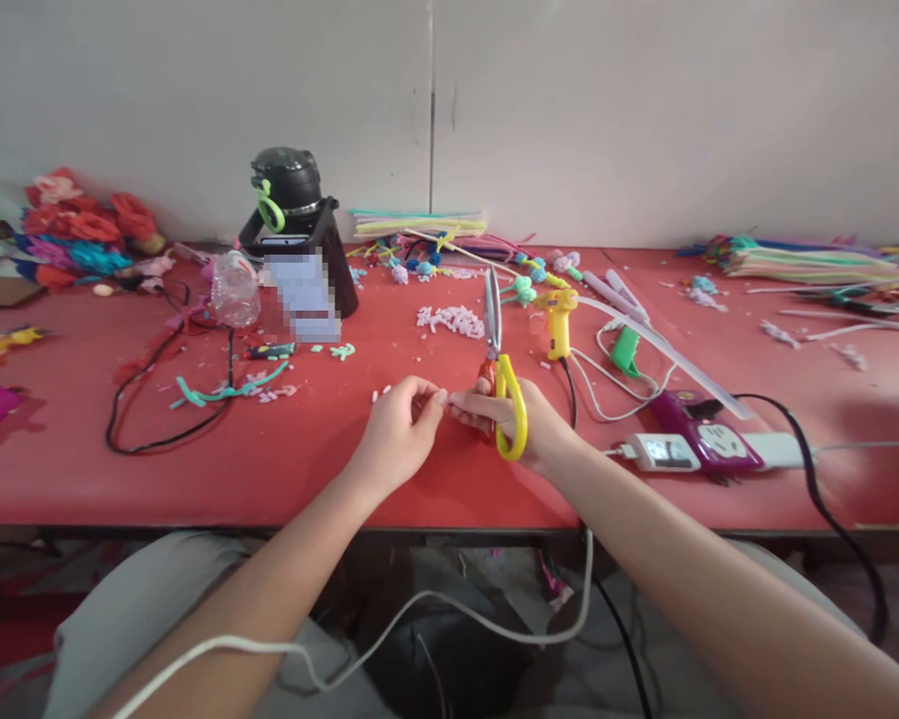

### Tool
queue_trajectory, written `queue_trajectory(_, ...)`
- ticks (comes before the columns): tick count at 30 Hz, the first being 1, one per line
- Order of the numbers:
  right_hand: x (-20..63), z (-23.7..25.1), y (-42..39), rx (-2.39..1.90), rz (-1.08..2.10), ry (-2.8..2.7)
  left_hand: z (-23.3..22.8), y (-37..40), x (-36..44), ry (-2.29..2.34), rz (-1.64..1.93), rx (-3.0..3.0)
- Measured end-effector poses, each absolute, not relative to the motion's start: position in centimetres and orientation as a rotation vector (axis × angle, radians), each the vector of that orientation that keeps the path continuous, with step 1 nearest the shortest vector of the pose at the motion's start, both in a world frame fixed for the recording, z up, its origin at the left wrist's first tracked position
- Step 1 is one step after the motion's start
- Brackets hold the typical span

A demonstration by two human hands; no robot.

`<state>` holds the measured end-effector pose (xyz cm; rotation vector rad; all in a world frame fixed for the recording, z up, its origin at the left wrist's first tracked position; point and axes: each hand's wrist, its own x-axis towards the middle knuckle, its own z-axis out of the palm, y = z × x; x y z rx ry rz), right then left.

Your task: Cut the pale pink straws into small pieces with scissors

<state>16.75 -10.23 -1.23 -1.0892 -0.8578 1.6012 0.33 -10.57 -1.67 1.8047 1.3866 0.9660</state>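
Observation:
My right hand holds a pair of scissors with yellow and red handles, its blades pointing up and away from me. Thumb and fingertips of my left hand are pinched together just left of the right fingertips. Whatever sits in that pinch is too small to make out. Short pale pink pieces lie on the red tabletop beside my left hand. Beyond both hands is a heap of pale pink cut pieces.
A black bottle stands at the back with a phone in front. Right of the scissors are a yellow glue gun, a translucent glue stick and a purple power strip. Cables cross the table; a white cable hangs over my lap.

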Motion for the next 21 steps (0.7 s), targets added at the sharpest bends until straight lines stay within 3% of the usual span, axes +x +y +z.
queue_trajectory(21, 16.8, -1.7, -9.9, -1.157, 1.533, -0.878, -1.3, -10.4, -0.6, 1.362, 0.823, 2.089)
